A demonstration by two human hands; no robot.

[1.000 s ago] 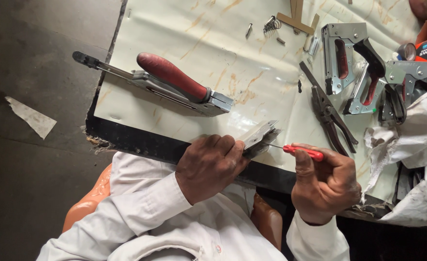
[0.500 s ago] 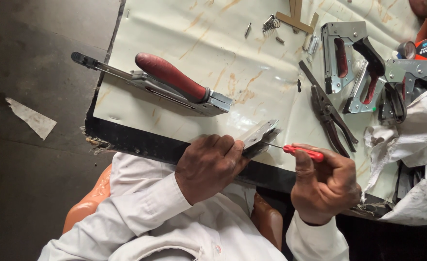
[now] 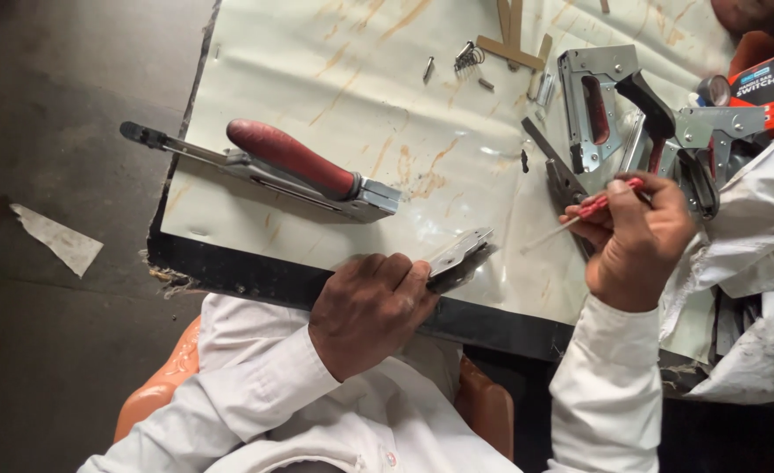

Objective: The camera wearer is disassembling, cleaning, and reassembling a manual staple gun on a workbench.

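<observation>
Left hand (image 3: pixel 367 308) is clenched around a small metal stapler part (image 3: pixel 461 257), bracing it at the table (image 3: pixel 255 271) edge, while right hand (image 3: pixel 636 236) pinches a red-handled screwdriver (image 3: pixel 590 210), lifted clear, tip aimed toward it.

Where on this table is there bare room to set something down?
Bare sheet lies above the red-handled tool toward the far-left corner, and between that tool and the pliers. The right side is crowded: staple guns, crumpled paper, and the right hand.
</observation>
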